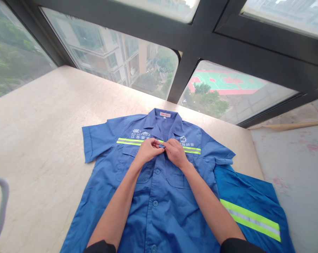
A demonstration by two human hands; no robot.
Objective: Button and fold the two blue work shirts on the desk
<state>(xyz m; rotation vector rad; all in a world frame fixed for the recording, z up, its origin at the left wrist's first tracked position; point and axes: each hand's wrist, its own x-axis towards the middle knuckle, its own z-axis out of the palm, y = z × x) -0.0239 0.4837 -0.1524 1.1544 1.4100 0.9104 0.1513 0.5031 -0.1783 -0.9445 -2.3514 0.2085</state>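
Note:
A blue short-sleeved work shirt [132, 196] lies spread out, front up, with its collar toward the window. White lettering and a yellow-green reflective stripe [192, 150] cross its chest. My left hand [147, 151] and my right hand [175, 151] meet at the front opening just below the collar. Between their fingertips a small button [161, 146] and the placket edge are pinched; the fingers partly hide them. Lower on the placket, several buttons, one a round blue button [155, 203], run down the middle.
Beneath the shirt is a pale stone sill [43, 130]. A second blue garment [254, 196] with a reflective band sticks out at the right. Dark window frames [185, 70] rise behind. A curved grey object [3, 207] enters at the left edge. Flowered wallpaper [301, 168] covers the right wall.

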